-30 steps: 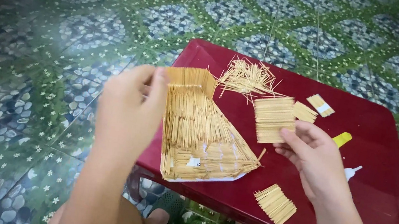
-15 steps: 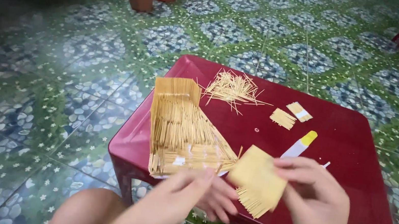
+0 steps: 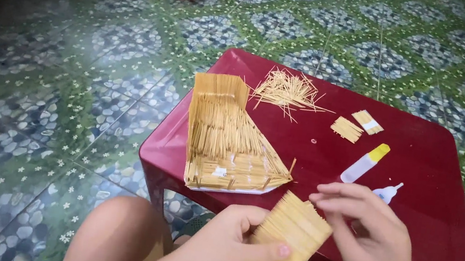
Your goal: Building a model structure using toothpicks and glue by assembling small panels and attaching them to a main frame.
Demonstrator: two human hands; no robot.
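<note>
Both hands are gripping a flat toothpick panel [image 3: 291, 233] over the table's near edge: the left hand [image 3: 229, 247] is pinching it, the right hand [image 3: 362, 237] is steadying it. Beyond, a half-built toothpick model [image 3: 225, 138] is sitting on the red table [image 3: 437, 169], with glue [image 3: 364, 163] and loose toothpicks [image 3: 286, 89] waiting unused.

Left hand [image 3: 229, 245] low at bench near edge, grip pinched, thumb on top. Right hand [image 3: 363, 237] beside it, fingers curled, fingertips [image 3: 322, 197] extended leftward.
</note>
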